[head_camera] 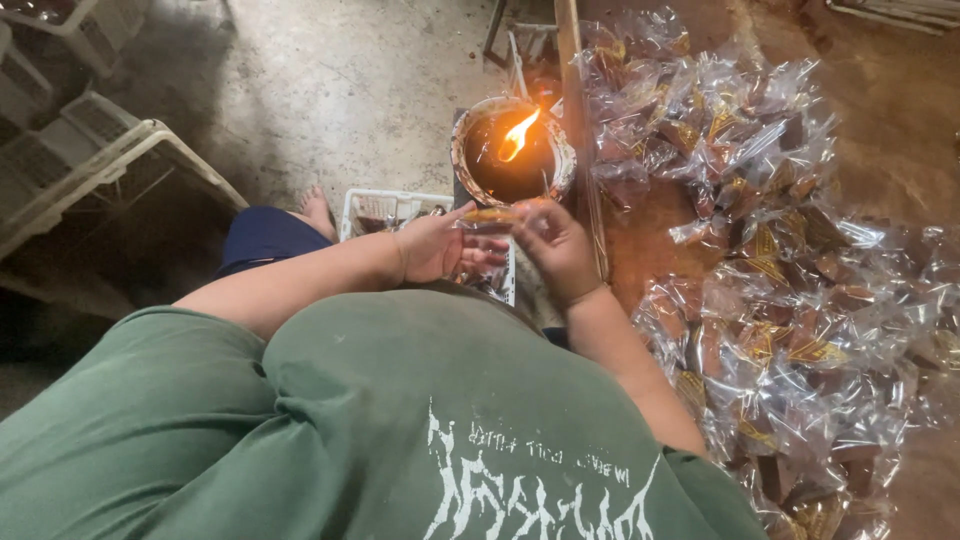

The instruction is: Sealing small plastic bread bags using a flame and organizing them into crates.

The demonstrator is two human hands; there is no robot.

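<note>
Head view, centre: the left hand (432,247) and the right hand (553,240) are meeting just below a flame, both pinching one small clear packet (488,216) between their fingertips.
Left hand grip: it is grasping the packet's left end, thumb on top, fingers curling underneath.
Right hand grip: it is grasping the packet's right end with fingers bent inward.
Packet: it is lying roughly level between the two hands, in the middle of the frame, just beneath the bowl's near rim.
Bowl (466,160): a round dark bowl is sitting upper centre, a flame (516,135) burning inside it, leaning to the right.
Right side: a pile of packets (790,300) is spreading from the top centre down to the lower right corner, crowding the right forearm's edge.
Stick (578,110): a thin wooden strip is running down between bowl and pile.
Basket (385,205): a white basket is showing under the left hand.
Left side: bare concrete floor (330,90) is lying open upper left; white crates (90,160) are lining the far left edge.
Bottom: a green shirt (380,420) is filling the lower frame.
</note>
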